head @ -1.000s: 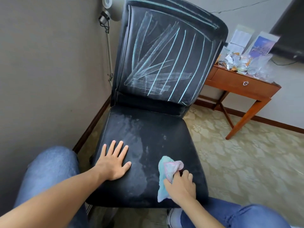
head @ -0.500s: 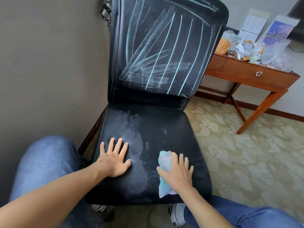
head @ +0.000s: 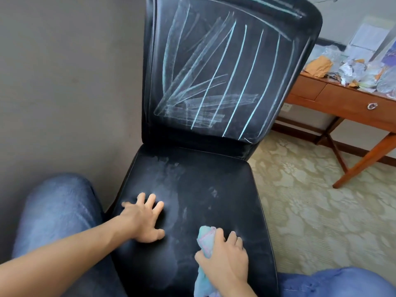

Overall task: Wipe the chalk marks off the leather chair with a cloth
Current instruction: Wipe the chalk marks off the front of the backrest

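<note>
Here, one black leather chair (head: 214,189) stands beside a grey wall (head: 64,82), its backrest crossed by pale chalk marks (head: 214,82); a fainter chalk smear (head: 171,179) clouds the seat. Two hands rest on the seat. The left hand (head: 143,221) lies flat near the front left, fingers spread and holding nothing. The right hand (head: 225,258) presses one light-blue cloth (head: 205,243) against the front of the seat, thumb and fingers closed over it. One wooden desk (head: 342,99) stands at right, bearing crumpled wrappers (head: 353,71).
</note>
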The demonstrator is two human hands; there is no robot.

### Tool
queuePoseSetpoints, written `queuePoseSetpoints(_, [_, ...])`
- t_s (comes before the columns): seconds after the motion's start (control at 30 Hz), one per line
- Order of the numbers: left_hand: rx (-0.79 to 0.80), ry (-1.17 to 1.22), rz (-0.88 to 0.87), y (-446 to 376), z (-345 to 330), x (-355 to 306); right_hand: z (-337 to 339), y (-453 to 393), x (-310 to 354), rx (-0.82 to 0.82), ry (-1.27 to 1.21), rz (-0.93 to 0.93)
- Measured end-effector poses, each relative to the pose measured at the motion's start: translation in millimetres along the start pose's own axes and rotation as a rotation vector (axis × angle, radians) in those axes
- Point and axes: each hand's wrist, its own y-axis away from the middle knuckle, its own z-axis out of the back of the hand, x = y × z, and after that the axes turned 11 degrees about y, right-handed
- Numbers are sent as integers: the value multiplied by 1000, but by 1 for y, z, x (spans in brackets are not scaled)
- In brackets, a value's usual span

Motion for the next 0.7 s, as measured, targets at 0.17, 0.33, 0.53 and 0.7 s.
queuePoseSetpoints(0.17, [-24,-14,-35,14,-4,5,28,-10,-12,121,27,46])
queuePoseSetpoints(0.33, [-186,21,-104,-12,30,2,74,-69,-4,51,-421,-1])
queuePoseSetpoints(0.53, [-386,136,-189,-67,57,17,130,-165,42,-187,-648,-1])
queuePoseSetpoints(0.7, [-272,248,-140,-101,49,28,147,-232,75,-338,-749,-17])
